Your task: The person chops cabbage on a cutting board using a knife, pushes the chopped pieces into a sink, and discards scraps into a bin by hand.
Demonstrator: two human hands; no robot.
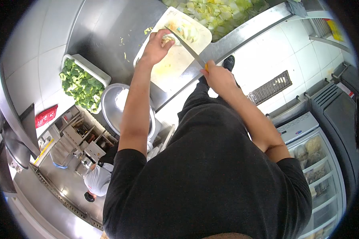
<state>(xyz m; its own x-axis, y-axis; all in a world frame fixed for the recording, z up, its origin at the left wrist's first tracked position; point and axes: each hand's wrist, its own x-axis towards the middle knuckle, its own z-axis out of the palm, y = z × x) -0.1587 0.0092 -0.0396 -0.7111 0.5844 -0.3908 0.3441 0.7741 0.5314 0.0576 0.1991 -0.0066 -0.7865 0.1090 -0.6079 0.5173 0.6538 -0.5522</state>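
Observation:
A white cutting board (175,63) with yellowish stains lies on the steel counter. My right hand (219,77) is closed round the yellow handle of a knife (189,49), whose blade slants up and left over the board. My left hand (158,47) is at the board's left side, its fingers curled round a small pale piece of food (167,40) near the blade tip. Pale vegetable scraps (189,32) lie on the board beyond the blade.
Cut pale green vegetables (219,16) fill a basin beyond the board. Left of it are a tray of broccoli (79,85) and a steel bowl (115,105). A person in a white top (97,181) is at the lower left. A glass-fronted fridge (319,175) stands right.

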